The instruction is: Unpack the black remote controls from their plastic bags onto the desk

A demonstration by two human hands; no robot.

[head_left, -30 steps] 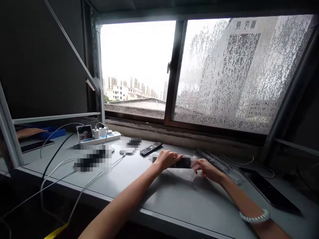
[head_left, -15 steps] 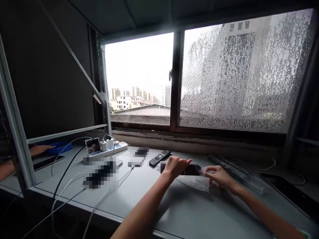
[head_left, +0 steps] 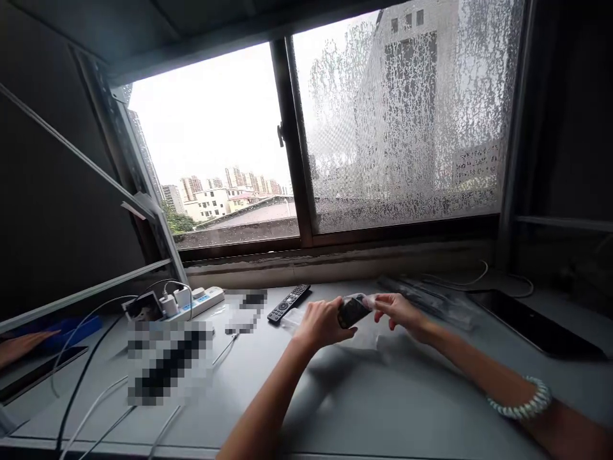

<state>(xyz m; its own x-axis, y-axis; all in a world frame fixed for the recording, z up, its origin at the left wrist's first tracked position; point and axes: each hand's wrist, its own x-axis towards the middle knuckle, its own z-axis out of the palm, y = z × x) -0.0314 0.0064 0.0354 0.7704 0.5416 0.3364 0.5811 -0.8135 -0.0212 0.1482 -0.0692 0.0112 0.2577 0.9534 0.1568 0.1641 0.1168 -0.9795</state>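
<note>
My left hand (head_left: 322,322) is wrapped around a black remote control (head_left: 355,310), its thumb along the near side. Buttons show on the upturned face of this remote. A clear plastic bag (head_left: 366,337) surrounds it at least in part and hangs below it, just over the table. With fingertips pinched at the remote's right end, my right hand (head_left: 396,313) grips the bag's edge. Another black remote control (head_left: 288,303) lies on the table left of my hands, buttons up.
Clear plastic bags (head_left: 431,300) lie behind my right hand, and a black tablet (head_left: 536,322) lies at the right. A white power strip (head_left: 201,303) with plugs and cables stands at the left. Another person's hand (head_left: 29,345) is at the far left, near a blue tray (head_left: 76,332).
The view has swung to the right. In my left hand the remote has tilted, and its button face now shows. My right hand still pinches at its right end.
</note>
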